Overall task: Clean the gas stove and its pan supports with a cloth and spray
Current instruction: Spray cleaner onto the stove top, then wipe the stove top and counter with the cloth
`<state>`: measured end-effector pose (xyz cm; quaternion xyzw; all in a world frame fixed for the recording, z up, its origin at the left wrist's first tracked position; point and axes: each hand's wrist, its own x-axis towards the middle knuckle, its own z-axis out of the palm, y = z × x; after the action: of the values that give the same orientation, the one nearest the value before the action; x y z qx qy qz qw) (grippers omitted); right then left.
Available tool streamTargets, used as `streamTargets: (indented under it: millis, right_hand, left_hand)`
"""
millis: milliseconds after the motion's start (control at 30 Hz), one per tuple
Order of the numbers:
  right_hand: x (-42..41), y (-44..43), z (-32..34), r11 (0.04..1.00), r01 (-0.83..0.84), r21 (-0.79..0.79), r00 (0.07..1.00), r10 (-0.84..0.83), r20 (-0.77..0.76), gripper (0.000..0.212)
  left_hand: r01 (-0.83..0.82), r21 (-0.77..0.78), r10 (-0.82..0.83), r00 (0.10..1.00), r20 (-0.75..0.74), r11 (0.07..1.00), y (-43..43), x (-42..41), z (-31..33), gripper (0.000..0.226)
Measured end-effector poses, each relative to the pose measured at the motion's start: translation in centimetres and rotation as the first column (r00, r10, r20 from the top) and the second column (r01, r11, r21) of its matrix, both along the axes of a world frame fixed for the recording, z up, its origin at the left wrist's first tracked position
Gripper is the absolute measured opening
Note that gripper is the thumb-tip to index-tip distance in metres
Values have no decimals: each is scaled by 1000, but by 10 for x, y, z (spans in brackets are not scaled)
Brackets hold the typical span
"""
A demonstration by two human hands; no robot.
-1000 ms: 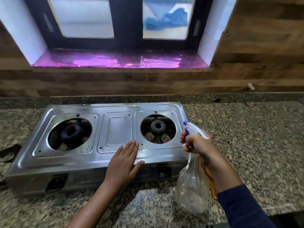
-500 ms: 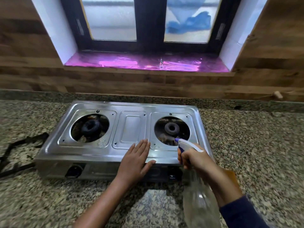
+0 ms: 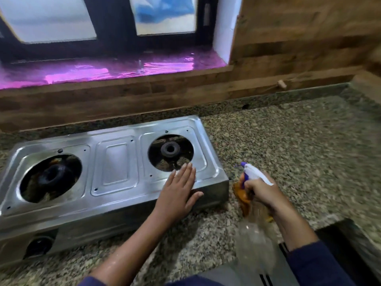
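Note:
A steel two-burner gas stove (image 3: 115, 168) sits on the granite counter with both pan supports off, so the left burner (image 3: 51, 176) and right burner (image 3: 170, 149) are bare. My left hand (image 3: 178, 190) rests flat, fingers straight, on the stove's front right corner. My right hand (image 3: 259, 190) grips the neck of a clear spray bottle (image 3: 255, 242) with a white and purple nozzle (image 3: 250, 172), held just right of the stove. An orange cloth (image 3: 240, 195) lies under that hand, partly hidden.
The granite counter (image 3: 299, 145) stretches right of the stove to a wooden wall. A window sill lined with pink foil (image 3: 103, 71) runs behind. The counter's front edge drops off at the lower right (image 3: 329, 223).
The view has swung right and closer. My right hand has carried the spray bottle from over the stove's front right edge to beside it. My left hand stays flat on the stove.

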<state>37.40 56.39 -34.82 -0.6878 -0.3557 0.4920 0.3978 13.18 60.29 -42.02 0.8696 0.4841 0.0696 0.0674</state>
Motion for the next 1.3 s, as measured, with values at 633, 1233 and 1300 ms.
streamTargets:
  millis: [633, 1233, 1300]
  right_hand:
    - [87, 124, -38, 817, 263, 513, 900, -400, 176, 40]
    - [38, -8, -149, 980, -187, 65, 597, 61, 800, 39]
    - [44, -6, -141, 972, -219, 87, 673, 86, 734, 34]
  left_hand:
    - [162, 14, -162, 986, -42, 987, 10, 37, -4, 77]
    - [176, -5, -176, 984, -3, 984, 5, 32, -1, 73]
    - [194, -18, -193, 979, 60, 981, 2, 25, 2, 72]
